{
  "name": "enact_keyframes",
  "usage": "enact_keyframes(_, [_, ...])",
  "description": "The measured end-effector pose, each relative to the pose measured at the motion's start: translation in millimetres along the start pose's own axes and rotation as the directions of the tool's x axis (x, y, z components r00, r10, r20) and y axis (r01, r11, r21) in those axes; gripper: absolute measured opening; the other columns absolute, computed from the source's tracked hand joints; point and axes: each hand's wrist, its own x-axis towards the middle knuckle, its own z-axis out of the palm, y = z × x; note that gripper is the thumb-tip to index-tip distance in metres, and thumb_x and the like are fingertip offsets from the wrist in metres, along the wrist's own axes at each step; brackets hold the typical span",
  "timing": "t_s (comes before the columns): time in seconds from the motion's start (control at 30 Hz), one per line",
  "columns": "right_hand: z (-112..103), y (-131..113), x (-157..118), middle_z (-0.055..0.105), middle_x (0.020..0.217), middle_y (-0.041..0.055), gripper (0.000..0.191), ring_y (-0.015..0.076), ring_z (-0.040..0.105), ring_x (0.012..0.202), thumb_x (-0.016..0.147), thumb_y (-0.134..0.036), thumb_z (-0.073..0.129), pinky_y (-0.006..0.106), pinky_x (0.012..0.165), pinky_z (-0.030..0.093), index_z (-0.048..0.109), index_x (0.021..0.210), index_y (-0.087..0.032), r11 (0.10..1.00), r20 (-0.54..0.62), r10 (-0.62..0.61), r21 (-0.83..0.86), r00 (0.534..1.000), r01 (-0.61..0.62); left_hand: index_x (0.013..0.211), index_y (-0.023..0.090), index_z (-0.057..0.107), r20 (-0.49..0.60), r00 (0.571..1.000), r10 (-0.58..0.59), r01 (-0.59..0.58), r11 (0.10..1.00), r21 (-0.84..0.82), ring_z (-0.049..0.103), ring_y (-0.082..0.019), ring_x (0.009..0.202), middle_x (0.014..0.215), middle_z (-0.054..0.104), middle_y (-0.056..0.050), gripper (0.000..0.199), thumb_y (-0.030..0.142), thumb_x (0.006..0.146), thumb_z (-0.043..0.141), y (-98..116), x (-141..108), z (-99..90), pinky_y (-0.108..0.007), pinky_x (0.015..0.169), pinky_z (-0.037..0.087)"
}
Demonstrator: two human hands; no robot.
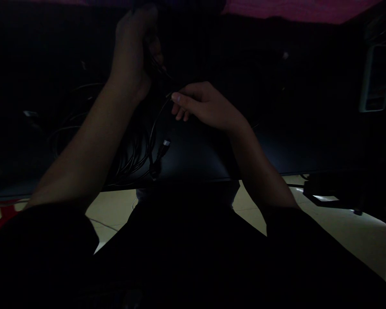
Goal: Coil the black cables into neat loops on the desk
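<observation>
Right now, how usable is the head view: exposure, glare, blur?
Head view: heavily underexposed; cables nearly merge with the dark tabletop. Left hand fades into shadow at the fingers; can't tell whether blur adds to it. Right hand dim but readable. Plug shows a pale metal end; floor is much brighter, with glare at right.

Very dark view. Left hand (141, 43) at 11 o'clock, fingers curled round black cable (153, 131), detail dim. Right hand (201, 103) at 12 pinches the same cable, thumb on top. Loose loops lie on dark surface (193, 159) toward 8, partly behind left forearm (96, 128); silver-tipped connector (164, 148) just beside them, at 9. Pink cloth (289, 9) at 1.
</observation>
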Motion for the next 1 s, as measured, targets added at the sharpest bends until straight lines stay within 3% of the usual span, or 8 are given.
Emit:
enact_keyframes(0.13, [-1, 3, 3, 0.067, 0.075, 0.0013, 0.04, 0.0095, 0.064, 0.066, 0.087, -0.053, 0.068, 0.017, 0.057, 0.05, 0.063, 0.082, -0.013, 0.992, -0.073, 0.048, 0.121, 0.996, -0.039, 0.068, 0.021, 0.043, -0.034, 0.996, 0.086, -0.085, 0.996, 0.036, 0.026, -0.008, 0.046, 0.053, 0.029, 0.007, 0.042, 0.038, 0.105, 0.036, 0, 4, -1.6, -0.022, 0.045, 0.027])
enact_keyframes(0.23, [-1, 4, 4, 0.068, 0.083, 0.0024, 0.038, 0.0107, 0.066, 0.071, 0.086, -0.052, 0.069, 0.018, 0.057, 0.052, 0.063, 0.088, -0.015, 0.971, -0.161, 0.073, 0.238, 0.984, -0.034, 0.063, 0.021, 0.039, -0.069, 0.997, 0.04, -0.047, 0.994, -0.097, 0.033, -0.008, 0.045, 0.049, 0.028, 0.006, 0.053, 0.054, 0.103, 0.027, 8, 2, -1.0, -0.021, 0.046, 0.034])
enact_keyframes(0.3, [0, 5, 4, 0.068, 0.087, 0.003, 0.038, 0.0114, 0.066, 0.074, 0.087, -0.054, 0.068, 0.019, 0.059, 0.054, 0.064, 0.092, -0.016, 0.95, -0.21, 0.071, 0.313, 0.975, -0.002, 0.063, 0.021, 0.039, -0.002, 1.0, 0.023, -0.023, 0.978, -0.21, 0.037, -0.007, 0.045, 0.049, 0.034, 0.006, 0.051, 0.049, 0.104, 0.03, 14, -2, -0.9, -0.02, 0.045, 0.037])
enact_keyframes(0.43, [4, 11, 7, 0.067, 0.084, 0.0032, 0.041, 0.0126, 0.066, 0.075, 0.082, -0.056, 0.07, 0.022, 0.061, 0.056, 0.066, 0.088, -0.016, 0.94, -0.283, 0.025, 0.333, 0.959, 0.073, 0.06, 0.021, 0.038, 0.1, 0.994, -0.047, 0.08, 0.932, -0.353, 0.016, -0.006, 0.034, 0.044, 0.023, 0.009, 0.052, 0.049, 0.103, 0.033, 20, -9, -3.2, -0.019, 0.032, 0.02])
enact_keyframes(0.57, [9, 13, 9, 0.07, 0.082, 0.0061, 0.043, 0.0133, 0.066, 0.071, 0.082, -0.057, 0.069, 0.025, 0.064, 0.057, 0.068, 0.081, -0.014, 0.948, -0.389, 0.072, 0.312, 0.918, 0.058, 0.057, 0.021, 0.032, 0.072, 0.996, -0.045, 0.07, 0.918, -0.391, 0.016, -0.005, 0.031, 0.042, 0.02, 0.01, 0.055, 0.057, 0.097, 0.047, 25, -16, -5.5, -0.019, 0.03, 0.018])
enact_keyframes(0.73, [12, 5, 8, 0.072, 0.093, 0.0061, 0.044, 0.0173, 0.069, 0.081, 0.083, -0.055, 0.068, 0.03, 0.069, 0.058, 0.064, 0.108, -0.018, 0.859, -0.432, 0.039, 0.476, 0.901, 0.191, 0.051, 0.021, 0.024, 0.157, 0.986, -0.064, 0.116, 0.931, -0.347, 0.017, -0.005, 0.029, 0.04, 0.019, 0.009, 0.064, 0.065, 0.095, 0.039, 21, -25, -1.1, -0.021, 0.031, 0.021])
enact_keyframes(0.83, [7, -4, 7, 0.071, 0.084, 0.002, 0.039, 0.018, 0.069, 0.078, 0.086, -0.048, 0.064, 0.031, 0.068, 0.056, 0.056, 0.114, -0.022, 0.813, -0.553, 0.005, 0.487, 0.833, 0.319, 0.046, 0.021, 0.026, 0.264, 0.964, -0.019, 0.085, 0.967, -0.239, 0.028, -0.006, 0.032, 0.041, 0.024, 0.006, 0.068, 0.068, 0.095, 0.033, 12, -30, 5.7, -0.023, 0.038, 0.034])
enact_keyframes(1.0, [-17, -28, -10, 0.046, 0.057, -0.0093, 0.026, 0.0101, 0.055, 0.048, 0.087, -0.035, 0.06, 0.023, 0.05, 0.044, 0.058, 0.109, -0.02, 0.824, -0.738, 0.009, 0.388, 0.675, 0.413, 0.054, 0.02, 0.049, 0.321, 0.943, 0.085, -0.096, 0.995, 0.018, 0.061, -0.016, 0.06, 0.061, 0.059, -0.004, 0.063, 0.07, 0.092, 0.038, 8, -27, 5.6, -0.029, 0.06, 0.052])
